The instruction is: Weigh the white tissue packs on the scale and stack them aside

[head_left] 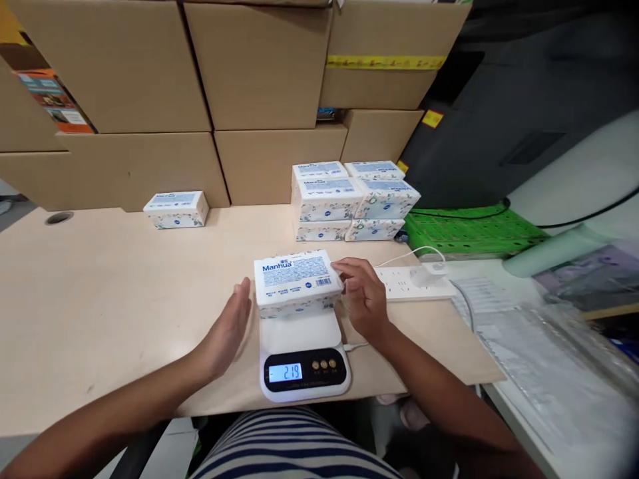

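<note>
Two bare hands are shown in the head view, placed at either side of a white Manhua pack (294, 279), which is rested on a scale (302, 332) near the front edge of the table (100, 299). The pack's long axis is turned side to side. By the right hand (364, 296) it is approached more closely: that grip is loosely open, fingers bent, fingertips set at the right end, with the pack to its left. The left hand (227, 332) is opened flat, and a narrow gap is left between it and the left end. Behind, closed cardboard boxes (264, 66) are stacked, their contents mostly hidden; a green crate (459, 233) is crossed by a black cable (479, 214).
</note>
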The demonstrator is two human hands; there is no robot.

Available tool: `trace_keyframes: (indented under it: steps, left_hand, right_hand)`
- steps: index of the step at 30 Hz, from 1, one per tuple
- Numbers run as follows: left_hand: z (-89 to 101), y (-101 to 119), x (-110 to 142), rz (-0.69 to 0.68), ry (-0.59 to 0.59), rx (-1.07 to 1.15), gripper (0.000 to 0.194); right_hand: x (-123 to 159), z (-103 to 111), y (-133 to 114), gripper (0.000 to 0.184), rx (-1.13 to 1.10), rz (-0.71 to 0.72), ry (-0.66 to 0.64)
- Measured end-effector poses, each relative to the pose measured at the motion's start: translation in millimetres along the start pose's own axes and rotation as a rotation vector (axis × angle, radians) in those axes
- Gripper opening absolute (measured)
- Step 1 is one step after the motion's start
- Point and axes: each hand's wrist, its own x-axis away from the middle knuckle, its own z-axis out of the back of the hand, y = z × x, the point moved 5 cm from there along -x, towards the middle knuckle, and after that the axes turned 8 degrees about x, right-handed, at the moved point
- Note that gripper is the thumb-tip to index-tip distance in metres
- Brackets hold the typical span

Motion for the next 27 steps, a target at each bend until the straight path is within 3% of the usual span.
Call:
trace_keyframes:
  steps: [3,6,10,14,19,27]
  left_hand:
    - [36.6,-13.2,-26.6,-0.151,0.144,-0.158,0.093]
    - [51.6,-19.7,-48.3,-0.24,0.153,-0.139,0.11]
    - [48.2,-18.9,-55.7,-0.312,0.123,-0.067,0.104]
    - [46.2,-18.0,-53.9,-0.298,0.152,-0.068,0.09]
    - [48.5,-19.3,-55.0,-0.297,0.131,-0.07,0.091]
    - [48.2,-20.2,-56.2,-0.285,0.132,-0.06,0.091]
  right_hand:
    - [3.0,-0.3,8.8,0.051,-0.09,-0.096,0.05]
    - [6.1,-1.0,26.0,0.056,-0.156,-0.269,0.105]
    - [7.4,0.2,59.6,0.068,-0.209,-0.472,0.072]
    - [8.3,6.4,86.2,0.082,-0.141,-0.537,-0.04]
    - [11.7,7.4,86.2,0.088,-0.069,-0.515,-0.148]
    - [11.7,3.9,81.7,0.087,-0.082,-0.511,-0.123]
